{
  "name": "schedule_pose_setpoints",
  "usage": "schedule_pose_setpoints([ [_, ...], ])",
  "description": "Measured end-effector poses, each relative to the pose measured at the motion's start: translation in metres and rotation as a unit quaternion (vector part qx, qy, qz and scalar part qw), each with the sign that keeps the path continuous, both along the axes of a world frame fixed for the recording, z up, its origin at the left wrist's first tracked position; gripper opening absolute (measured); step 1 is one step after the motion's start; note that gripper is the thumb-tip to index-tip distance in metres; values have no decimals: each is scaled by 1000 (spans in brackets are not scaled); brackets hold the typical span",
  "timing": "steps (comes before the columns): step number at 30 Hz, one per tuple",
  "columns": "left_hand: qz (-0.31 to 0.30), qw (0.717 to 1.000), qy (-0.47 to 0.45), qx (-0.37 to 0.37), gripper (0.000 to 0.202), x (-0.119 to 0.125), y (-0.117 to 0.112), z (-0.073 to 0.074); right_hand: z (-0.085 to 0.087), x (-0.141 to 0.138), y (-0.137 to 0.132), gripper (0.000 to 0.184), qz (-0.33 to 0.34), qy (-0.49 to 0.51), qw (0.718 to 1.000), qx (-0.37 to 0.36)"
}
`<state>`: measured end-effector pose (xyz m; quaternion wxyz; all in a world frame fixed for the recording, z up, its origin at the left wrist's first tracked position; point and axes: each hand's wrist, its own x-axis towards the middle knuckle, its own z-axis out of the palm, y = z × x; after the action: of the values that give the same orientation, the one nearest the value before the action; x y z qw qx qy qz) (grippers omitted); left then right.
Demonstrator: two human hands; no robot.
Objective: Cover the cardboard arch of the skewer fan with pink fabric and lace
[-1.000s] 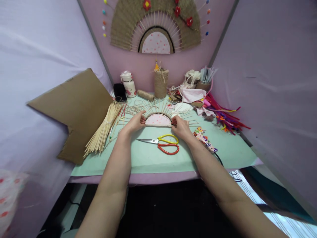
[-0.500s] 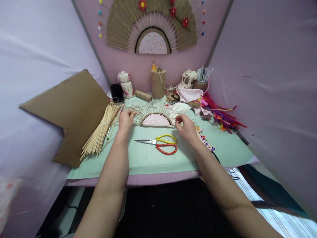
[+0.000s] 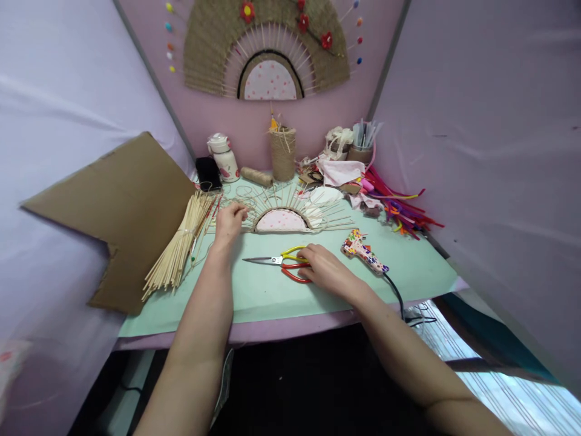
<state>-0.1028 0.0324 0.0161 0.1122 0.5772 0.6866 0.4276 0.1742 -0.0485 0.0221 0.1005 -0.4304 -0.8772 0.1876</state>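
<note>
A half-round fan piece with a pink dotted centre and wooden sticks spreading outward lies on the green mat. My left hand rests at its left edge, fingers curled on the sticks there. My right hand lies over the red and yellow handles of the scissors, fingers closing on them. The scissor blades point left, flat on the mat.
A bundle of bamboo sticks and a cardboard sheet lie at the left. A patterned glue gun with a black cord is at the right. Twine, a jar, a bottle and coloured pipe cleaners crowd the back. A finished fan hangs on the wall.
My right hand left the fan piece's right edge and came down onto the scissor handles. My left hand slid from the centre arc out to the left sticks. The view shifted right.
</note>
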Motion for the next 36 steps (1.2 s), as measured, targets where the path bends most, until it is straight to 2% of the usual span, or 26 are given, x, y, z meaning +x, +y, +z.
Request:
schedule_pose_setpoints([
  [5,40,998,42,-24,43,7,-5,5,-8,8,4,19,-29,47,998,41],
  [7,-14,995,91,-35,46,13,-7,3,-8,11,12,19,-68,42,995,54],
  [8,-56,990,123,-47,58,16,-8,1,-7,12,17,19,-90,36,994,60],
  [10,-125,971,185,-91,98,21,-8,-6,-5,13,30,21,-127,24,989,73],
  [11,-143,960,208,-117,111,23,-8,-9,-3,12,37,22,-140,21,987,80],
  [12,-154,953,222,-139,115,24,-8,-12,-2,11,44,22,-149,18,985,86],
  [14,-169,945,234,-155,110,26,-7,-17,-1,8,57,22,-161,12,983,93],
  [18,-172,944,245,-137,101,28,-4,-20,-5,-1,76,23,-169,-1,980,100],
  [27,-199,941,247,-117,92,29,2,-25,-17,-8,84,18,-177,-11,979,103],
  [32,-196,942,247,-119,91,29,2,-25,-7,-2,65,30,-193,6,974,123],
  [34,-198,942,245,-115,92,29,2,-25,-2,1,47,28,-160,13,980,119],
  [36,-199,944,242,-105,91,29,2,-26,0,3,29,21,-97,12,991,95],
])
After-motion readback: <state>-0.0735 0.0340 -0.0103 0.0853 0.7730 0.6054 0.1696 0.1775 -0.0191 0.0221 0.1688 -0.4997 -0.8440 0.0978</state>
